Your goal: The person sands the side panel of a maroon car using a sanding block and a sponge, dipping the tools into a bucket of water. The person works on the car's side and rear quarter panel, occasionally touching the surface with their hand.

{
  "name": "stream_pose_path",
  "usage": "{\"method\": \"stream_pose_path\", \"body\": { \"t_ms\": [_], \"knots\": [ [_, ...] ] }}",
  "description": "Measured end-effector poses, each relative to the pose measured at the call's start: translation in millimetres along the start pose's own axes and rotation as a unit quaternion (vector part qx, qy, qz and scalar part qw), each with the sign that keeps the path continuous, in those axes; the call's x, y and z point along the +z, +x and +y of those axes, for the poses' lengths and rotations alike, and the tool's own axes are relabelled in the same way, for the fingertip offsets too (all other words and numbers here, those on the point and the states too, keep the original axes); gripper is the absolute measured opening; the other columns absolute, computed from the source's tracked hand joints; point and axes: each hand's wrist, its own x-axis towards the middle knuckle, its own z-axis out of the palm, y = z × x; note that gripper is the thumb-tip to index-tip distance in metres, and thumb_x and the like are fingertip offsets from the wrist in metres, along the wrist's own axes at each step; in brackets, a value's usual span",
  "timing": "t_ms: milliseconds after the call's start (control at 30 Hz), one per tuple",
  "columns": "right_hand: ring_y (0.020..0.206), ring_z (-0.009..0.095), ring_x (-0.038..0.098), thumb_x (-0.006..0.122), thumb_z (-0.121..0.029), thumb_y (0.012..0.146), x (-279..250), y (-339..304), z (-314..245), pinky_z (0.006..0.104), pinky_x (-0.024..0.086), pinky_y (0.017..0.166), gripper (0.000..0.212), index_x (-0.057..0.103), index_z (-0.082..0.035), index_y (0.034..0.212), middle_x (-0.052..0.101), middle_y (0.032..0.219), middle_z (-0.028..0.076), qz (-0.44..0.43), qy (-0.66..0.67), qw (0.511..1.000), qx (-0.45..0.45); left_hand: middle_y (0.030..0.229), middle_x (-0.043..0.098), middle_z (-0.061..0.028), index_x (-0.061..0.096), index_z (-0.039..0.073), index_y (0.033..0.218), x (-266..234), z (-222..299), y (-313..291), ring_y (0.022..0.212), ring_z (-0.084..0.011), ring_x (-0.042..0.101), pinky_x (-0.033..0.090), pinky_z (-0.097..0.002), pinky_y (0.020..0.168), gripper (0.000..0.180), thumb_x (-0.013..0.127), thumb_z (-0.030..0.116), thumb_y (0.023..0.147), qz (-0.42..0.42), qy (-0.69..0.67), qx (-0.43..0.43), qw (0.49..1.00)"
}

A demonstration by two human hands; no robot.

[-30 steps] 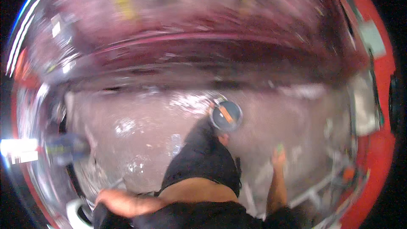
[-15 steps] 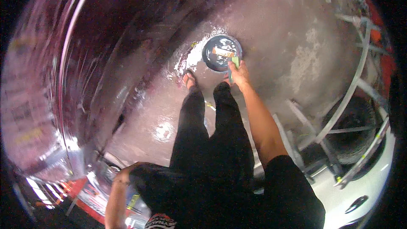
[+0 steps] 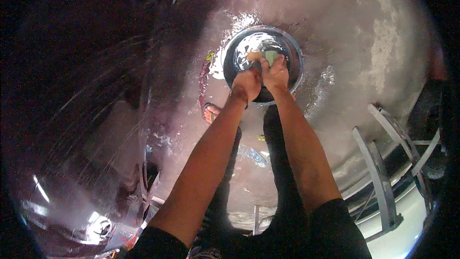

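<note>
The green block sits held in the right hand, over the round bucket. Both arms reach down; I can't tell the left hand's grip.

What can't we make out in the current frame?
Head view:
Left hand: fingertips and any grip, hidden by its own back.
Green pad: lower part, covered by the right hand.
Orange item: identity, too small and blurred.
White vehicle: rest, cut off by the dark rim.

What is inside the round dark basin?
Shiny, rippled liquid and an orange-tan piece. The right hand, holding a pale green block, and the left hand hide what lies beneath.
</note>
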Motion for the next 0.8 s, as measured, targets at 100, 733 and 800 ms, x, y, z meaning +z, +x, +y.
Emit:
{"method": "stream_pose_path", "body": {
  "t_ms": [100, 733, 800],
  "knots": [
    [0.118, 0.050, 0.063, 0.065, -0.044, 0.100, 38, 14, -8, 0.0527, 0.053, 0.098, 0.059, 0.052, 0.008, 0.127, 0.066, 0.121, 0.035, -0.100, 0.068, 0.989, 0.081, 0.100, 0.074, -0.0255, 0.071, 0.003, 0.110, 9, -33, 45, 0.096, -0.0476, 0.071, 0.059, -0.0545, 0.086, 0.033, 0.054, 0.029, 0.098, -0.016, 0.078, -0.045, 0.996],
    [0.092, 0.026, 0.069, 0.063, -0.030, 0.102, -49, -50, -13, 0.0409, 0.057, 0.080, 0.038, 0.061, -0.009, 0.134, 0.071, 0.112, 0.013, -0.202, 0.535, 0.792, 0.212, 0.100, 0.075, -0.0214, 0.065, 0.007, 0.114, -140, 104, -136, 0.093, -0.0441, 0.072, 0.058, -0.0522, 0.085, 0.024, 0.055, 0.025, 0.102, 0.044, -0.097, 0.093, 0.990],
    [0.099, 0.031, 0.067, 0.063, -0.039, 0.101, -76, -50, -85, 0.0429, 0.054, 0.088, 0.048, 0.060, -0.004, 0.133, 0.070, 0.115, 0.016, -0.127, 0.454, 0.854, 0.220, 0.109, 0.072, -0.0236, 0.067, 0.004, 0.116, -198, 134, -188, 0.101, -0.0421, 0.071, 0.057, -0.0484, 0.091, 0.024, 0.059, 0.021, 0.101, 0.113, -0.123, 0.142, 0.976]
  ]
}}
